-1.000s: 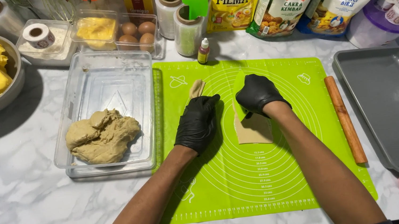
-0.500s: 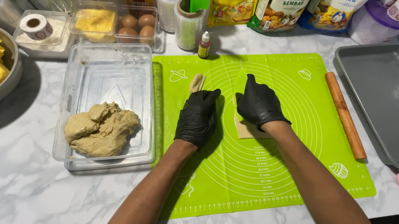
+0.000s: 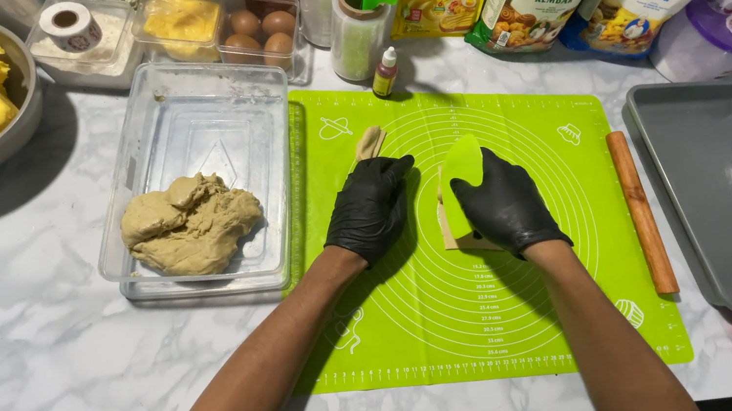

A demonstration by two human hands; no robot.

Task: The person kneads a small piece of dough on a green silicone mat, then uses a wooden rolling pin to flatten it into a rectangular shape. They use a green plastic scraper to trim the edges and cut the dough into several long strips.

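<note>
Dough slab (image 3: 456,232) lies on mat (image 3: 541,305), under right hand (image 3: 506,204), which grips green scraper (image 3: 461,182) upright. Left hand (image 3: 372,209) rests flat just left, grip loose, empty; dough strip (image 3: 369,144) beyond its fingertips.

Both forearms bare, extended forward, converging. Left hand (image 3: 371,210), black-gloved: palm down, fingers together, pressed flat. Right hand (image 3: 505,204), black-gloved: tilted on edge, fingers apparently curled in grip; fingertips partly hidden.
</note>
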